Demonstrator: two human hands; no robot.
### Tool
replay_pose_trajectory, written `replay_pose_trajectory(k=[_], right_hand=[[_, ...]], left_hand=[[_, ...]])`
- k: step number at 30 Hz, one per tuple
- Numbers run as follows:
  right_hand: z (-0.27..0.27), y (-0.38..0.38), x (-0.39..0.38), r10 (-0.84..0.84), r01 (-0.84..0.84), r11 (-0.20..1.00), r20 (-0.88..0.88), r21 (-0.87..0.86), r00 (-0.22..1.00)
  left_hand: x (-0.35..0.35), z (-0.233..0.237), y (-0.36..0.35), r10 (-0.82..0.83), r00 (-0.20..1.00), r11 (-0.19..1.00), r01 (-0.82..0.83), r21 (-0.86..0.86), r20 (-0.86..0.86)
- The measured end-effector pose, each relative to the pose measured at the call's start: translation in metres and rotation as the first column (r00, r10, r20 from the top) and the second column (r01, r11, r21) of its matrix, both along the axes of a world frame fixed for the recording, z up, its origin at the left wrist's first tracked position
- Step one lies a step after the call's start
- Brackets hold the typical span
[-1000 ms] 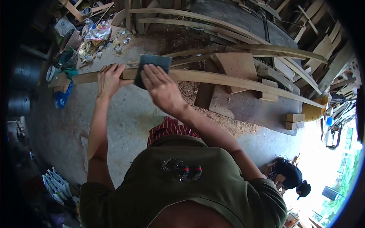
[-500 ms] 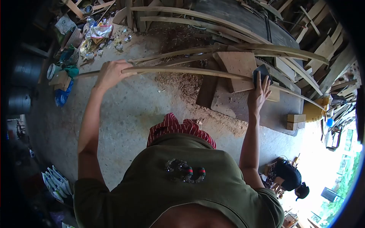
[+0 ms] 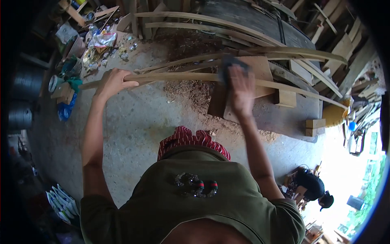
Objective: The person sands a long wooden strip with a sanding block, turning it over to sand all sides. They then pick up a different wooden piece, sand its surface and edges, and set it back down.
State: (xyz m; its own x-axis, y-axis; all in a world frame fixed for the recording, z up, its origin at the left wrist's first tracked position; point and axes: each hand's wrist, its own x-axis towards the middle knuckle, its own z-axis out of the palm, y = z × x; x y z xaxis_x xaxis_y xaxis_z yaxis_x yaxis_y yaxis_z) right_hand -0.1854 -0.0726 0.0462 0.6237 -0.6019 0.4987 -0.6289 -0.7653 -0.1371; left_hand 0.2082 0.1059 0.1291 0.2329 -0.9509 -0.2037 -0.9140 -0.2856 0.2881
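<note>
My left hand is closed around a long, slender wooden strip near its left end. The strip runs across my front to the far right, passing over a wooden block. On top of the strip, my right hand presses a dark sheet that looks like sandpaper. Motion blurs this hand and the sheet, and the fingers lie over the sheet. Beneath them is a light wooden board, partly covered by the strip and my hand.
More curved strips lie beyond, beside a dark tabletop. Wood shavings cover the floor. Small blocks sit on a low bench. Litter lies far left. Another person is crouched at right.
My right hand has slid left along the strip with the dark sheet, from beyond the light board's right edge to its left side. My left hand keeps its hold, nearly in place.
</note>
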Motion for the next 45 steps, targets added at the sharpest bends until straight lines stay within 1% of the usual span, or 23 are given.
replay_pose_trajectory(k=[1, 2, 3, 4, 6, 9, 11, 13, 15, 17, 20, 23, 25, 26, 27, 28, 31, 32, 36, 40, 42, 44, 45], right_hand=[[-0.007, -0.026, -0.039, -0.081, 0.085, 0.996, -0.168, 0.02, 0.982], [-0.013, -0.045, -0.076, -0.171, 0.179, 0.982, -0.127, 0.055, 0.977], [-0.026, -0.07, -0.111, -0.19, 0.182, 0.978, -0.076, -0.099, 0.979], [-0.052, -0.103, -0.15, -0.253, 0.25, 0.963, -0.015, -0.099, 0.967], [-0.039, -0.111, -0.171, -0.505, 0.505, 0.862, 0.024, -0.045, 0.863], [-0.043, -0.108, -0.144, -0.532, 0.538, 0.839, 0.082, -0.084, 0.843], [-0.046, -0.076, -0.094, -0.304, 0.322, 0.935, 0.131, -0.147, 0.943], [-0.017, -0.018, -0.021, -0.117, 0.126, 0.991, 0.185, -0.039, 0.976], [-0.004, 0.024, 0.045, -0.001, 0.002, 1.0, 0.087, -0.017, 0.996], [0.008, 0.064, 0.11, 0.282, -0.292, 0.956, 0.192, 0.025, 0.94], [0.016, 0.116, 0.192, 0.417, -0.412, 0.907, -0.046, 0.091, 0.908], [0.015, 0.121, 0.21, 0.475, -0.469, 0.877, -0.046, 0.102, 0.879], [0.017, 0.099, 0.172, 0.435, -0.428, 0.899, -0.084, 0.09, 0.896], [0.016, 0.085, 0.147, 0.34, -0.333, 0.94, -0.101, 0.08, 0.935], [-0.005, 0.063, 0.115, 0.232, -0.24, 0.969, -0.118, -0.059, 0.966], [0.004, 0.053, 0.084, 0.093, -0.089, 0.994, -0.061, 0.066, 0.994], [0.007, 0.016, 0.009, -0.177, 0.163, 0.981, -0.157, -0.102, 0.972], [0.007, 0.016, 0.012, -0.232, 0.225, 0.968, -0.061, -0.108, 0.971], [0.005, 0.055, 0.085, -0.095, 0.093, 0.995, 0.071, 0.039, 0.993], [0.023, 0.126, 0.207, 0.356, -0.355, 0.935, -0.035, 0.017, 0.934], [0.032, 0.151, 0.249, 0.488, -0.493, 0.868, 0.077, 0.056, 0.869], [0.034, 0.144, 0.25, 0.52, -0.522, 0.852, 0.048, 0.034, 0.853], [0.036, 0.139, 0.247, 0.55, -0.55, 0.835, 0.012, 0.011, 0.835]], left_hand=[[0.008, -0.005, 0.007, -0.017, 0.994, 0.997, 0.024, -0.068, 0.108], [0.02, -0.002, 0.021, -0.014, 0.973, 0.992, 0.043, -0.122, 0.231], [0.017, 0.005, 0.027, 0.037, 0.964, 0.995, -0.012, -0.098, 0.264], [0.017, 0.009, 0.033, 0.079, 0.955, 0.995, -0.056, -0.088, 0.286], [0.017, 0.006, 0.034, 0.099, 0.927, 0.99, -0.054, -0.131, 0.363], [0.01, 0.01, 0.03, 0.112, 0.911, 0.993, -0.092, -0.068, 0.398], [0.011, 0.011, 0.026, 0.121, 0.922, 0.993, -0.112, -0.046, 0.367], [0.01, 0.008, 0.022, 0.118, 0.937, 0.993, -0.119, -0.017, 0.328], [0.012, 0.006, 0.019, 0.126, 0.94, 0.99, -0.137, 0.014, 0.318], [0.009, 0.005, 0.02, 0.116, 0.945, 0.991, -0.131, 0.03, 0.305], [0.021, -0.014, 0.027, 0.083, 0.959, 0.995, -0.093, 0.025, 0.27], [0.02, -0.017, 0.029, 0.081, 0.959, 0.997, -0.079, -0.02, 0.272], [0.017, -0.009, 0.032, 0.106, 0.96, 0.994, -0.1, -0.036, 0.261], [0.022, -0.008, 0.037, 0.13, 0.958, 0.991, -0.126, -0.033, 0.257], [0.027, -0.007, 0.043, 0.139, 0.954, 0.99, -0.128, -0.059, 0.267], [0.033, -0.007, 0.048, 0.145, 0.95, 0.988, -0.126, -0.084, 0.277], [0.04, -0.003, 0.056, 0.164, 0.941, 0.986, -0.142, -0.092, 0.295], [0.041, 0.001, 0.057, 0.158, 0.932, 0.985, -0.127, -0.114, 0.325], [0.051, 0.0, 0.047, 0.115, 0.946, 0.991, -0.091, -0.095, 0.302], [0.055, -0.005, 0.045, 0.073, 0.955, 0.997, -0.069, -0.022, 0.288], [0.055, -0.011, 0.049, 0.077, 0.953, 0.997, -0.077, -0.012, 0.293], [0.062, -0.016, 0.059, 0.05, 0.936, 0.945, 0.068, -0.319, 0.349], [0.066, -0.011, 0.065, 0.056, 0.934, 0.947, 0.062, -0.316, 0.352]])
